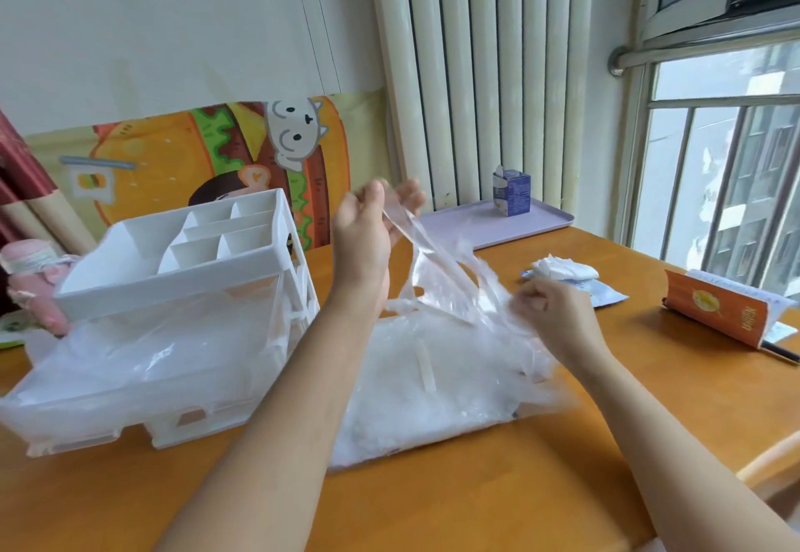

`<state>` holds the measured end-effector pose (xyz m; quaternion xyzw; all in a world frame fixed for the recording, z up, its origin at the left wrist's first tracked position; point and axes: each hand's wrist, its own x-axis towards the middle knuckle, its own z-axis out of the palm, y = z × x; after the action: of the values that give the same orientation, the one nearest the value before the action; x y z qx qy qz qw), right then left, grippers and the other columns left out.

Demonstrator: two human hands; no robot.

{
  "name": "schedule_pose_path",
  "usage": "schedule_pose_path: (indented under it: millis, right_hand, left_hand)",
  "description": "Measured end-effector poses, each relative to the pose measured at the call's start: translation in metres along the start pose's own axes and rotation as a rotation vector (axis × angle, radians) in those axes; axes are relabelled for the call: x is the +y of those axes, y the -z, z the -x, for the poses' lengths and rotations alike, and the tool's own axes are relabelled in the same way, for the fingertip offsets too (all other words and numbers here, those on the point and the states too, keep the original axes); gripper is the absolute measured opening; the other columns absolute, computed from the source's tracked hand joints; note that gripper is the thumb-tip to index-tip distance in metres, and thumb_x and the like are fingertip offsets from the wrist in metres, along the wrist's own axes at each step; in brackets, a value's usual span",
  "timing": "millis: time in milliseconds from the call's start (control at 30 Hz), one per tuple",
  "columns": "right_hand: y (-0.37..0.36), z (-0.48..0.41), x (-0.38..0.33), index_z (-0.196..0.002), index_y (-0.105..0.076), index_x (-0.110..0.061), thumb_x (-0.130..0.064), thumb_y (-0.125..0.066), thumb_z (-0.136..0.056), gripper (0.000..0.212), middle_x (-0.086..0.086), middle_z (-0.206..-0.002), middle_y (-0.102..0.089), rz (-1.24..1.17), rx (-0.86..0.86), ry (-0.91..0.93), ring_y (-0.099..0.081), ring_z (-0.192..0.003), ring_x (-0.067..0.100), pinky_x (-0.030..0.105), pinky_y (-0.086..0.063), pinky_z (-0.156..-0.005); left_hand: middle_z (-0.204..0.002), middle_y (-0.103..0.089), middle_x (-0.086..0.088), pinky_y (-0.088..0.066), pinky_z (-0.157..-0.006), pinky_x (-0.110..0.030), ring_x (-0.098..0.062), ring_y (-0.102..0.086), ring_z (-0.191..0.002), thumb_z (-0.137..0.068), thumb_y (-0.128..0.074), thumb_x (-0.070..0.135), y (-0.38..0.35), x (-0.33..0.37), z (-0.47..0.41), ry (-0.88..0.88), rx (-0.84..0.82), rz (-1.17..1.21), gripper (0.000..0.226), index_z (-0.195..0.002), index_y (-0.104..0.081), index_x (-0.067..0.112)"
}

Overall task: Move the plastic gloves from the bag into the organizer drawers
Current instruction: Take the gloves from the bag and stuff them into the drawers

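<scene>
A clear plastic glove [437,274] is pinched at its upper end between the thumb and fingers of the left grip [368,231], which is raised above the bench [433,508]. The lower end of the glove is clamped in the curled fingers of the right grip [554,313], held lower and to the right, so that the film is stretched slantwise between the two. Directly beneath both grips a flat clear bag [433,400] is laid on the bench, and a whitish stack is seen through it. To the left of the left grip a white organizer [195,257] is stood, its top divided into compartments. Its translucent drawer [108,378] is pulled out toward the viewer; whether gloves are in it cannot be told. Beyond the grips a lilac tray [467,227] is set by the radiator [476,75], with a small blue box [513,192] upright on it. To the right of the right grip a crumpled white wad [562,270] is lying on a small packet, and farther right an orange book [727,313] is placed near the bench edge.
</scene>
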<state>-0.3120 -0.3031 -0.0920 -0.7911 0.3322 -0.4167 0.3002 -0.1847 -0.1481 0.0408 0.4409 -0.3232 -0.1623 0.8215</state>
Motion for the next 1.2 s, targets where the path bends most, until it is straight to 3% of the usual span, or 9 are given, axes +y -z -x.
schedule_pose_path:
  millis: [167,267,400,500,633,767,1000,1067,1200]
  right_hand:
    - [-0.008,0.004,0.01,-0.086,-0.07,-0.016,-0.017,-0.067,-0.083,0.005,0.002,-0.093,-0.071,0.29,-0.287,-0.136,-0.06,-0.079,0.015,0.027,-0.047,-0.065]
    - [-0.003,0.001,-0.002,-0.111,-0.067,-0.015,-0.05,-0.064,-0.083,0.044,0.004,-0.12,-0.061,0.208,-0.149,-0.113,-0.055,-0.107,0.019,0.031,-0.044,-0.088]
    - [0.009,0.01,-0.064,-0.122,-0.062,-0.021,-0.066,-0.052,-0.074,0.067,-0.001,-0.127,-0.058,-0.174,-0.033,0.029,-0.053,-0.117,0.013,0.03,-0.041,-0.097]
    - [0.005,0.022,-0.119,-0.118,-0.06,-0.023,-0.066,-0.069,-0.063,0.07,0.003,-0.127,-0.062,-0.747,-0.524,-0.113,-0.059,-0.115,0.011,0.033,-0.042,-0.102]
    - [-0.011,0.039,-0.172,-0.122,-0.061,-0.009,-0.05,-0.051,-0.082,0.058,0.011,-0.118,-0.067,-0.795,-1.113,-0.181,-0.065,-0.106,0.019,0.029,-0.052,-0.091]
    - [-0.034,0.049,-0.191,-0.097,-0.074,-0.008,-0.041,-0.081,-0.07,0.043,0.006,-0.096,-0.071,-0.81,-1.367,-0.213,-0.067,-0.087,0.017,0.031,-0.047,-0.091]
    - [-0.045,0.037,-0.245,-0.106,-0.065,-0.01,0.001,-0.075,-0.069,0.039,0.011,-0.096,-0.063,-0.927,-1.209,-0.004,-0.06,-0.075,0.017,0.024,-0.051,-0.069]
    - [-0.044,0.035,-0.269,-0.124,-0.056,-0.014,0.016,-0.057,-0.074,0.058,0.012,-0.11,-0.068,-0.79,-1.231,0.119,-0.061,-0.067,0.009,0.019,-0.051,-0.063]
    - [-0.047,0.034,-0.315,-0.14,-0.038,-0.019,0.019,-0.049,-0.074,0.077,0.015,-0.127,-0.062,-0.574,-1.467,0.361,-0.057,-0.061,0.004,0.016,-0.048,-0.067]
  left_hand:
    - [-0.086,-0.073,-0.011,-0.055,-0.076,-0.033,-0.025,-0.071,-0.078,-0.104,-0.037,0.012,0.003,0.049,-0.006,-0.056,-0.068,0.114,0.021,-0.087,-0.049,0.011]
    - [-0.087,-0.073,-0.011,-0.057,-0.074,-0.031,-0.025,-0.072,-0.08,-0.104,-0.035,0.015,0.016,0.073,-0.005,-0.012,-0.136,0.197,0.025,-0.085,-0.051,0.011]
    - [-0.084,-0.074,-0.009,-0.058,-0.07,-0.029,-0.022,-0.073,-0.079,-0.104,-0.037,0.016,0.038,0.097,0.001,0.011,-0.16,0.272,0.028,-0.083,-0.054,0.011]
    - [-0.089,-0.073,-0.007,-0.057,-0.068,-0.026,-0.019,-0.072,-0.082,-0.104,-0.038,0.02,0.055,0.111,0.005,0.017,-0.146,0.259,0.025,-0.092,-0.056,0.008]
    - [-0.085,-0.073,-0.005,-0.058,-0.072,-0.027,-0.018,-0.072,-0.082,-0.104,-0.035,0.021,0.088,0.129,0.011,-0.011,-0.124,0.28,0.032,-0.079,-0.055,0.015]
    - [-0.083,-0.073,-0.004,-0.058,-0.068,-0.027,-0.019,-0.072,-0.081,-0.104,-0.034,0.02,0.128,0.145,0.02,-0.043,-0.112,0.309,0.035,-0.076,-0.055,0.016]
    - [-0.091,-0.073,-0.008,-0.056,-0.08,-0.033,-0.021,-0.071,-0.085,-0.094,-0.049,0.024,0.215,0.175,0.047,0.021,-0.031,-0.182,0.019,-0.09,-0.06,0.009]
    - [-0.11,-0.07,-0.003,-0.052,-0.091,-0.031,-0.016,-0.068,-0.103,-0.085,-0.054,0.044,0.236,0.182,0.05,0.036,-0.035,-0.407,0.04,-0.106,-0.063,0.011]
    - [-0.125,-0.063,0.017,-0.047,-0.083,-0.017,0.003,-0.054,-0.12,-0.043,-0.068,0.084,0.246,0.193,0.06,0.048,-0.183,-0.662,0.099,-0.126,-0.055,0.031]
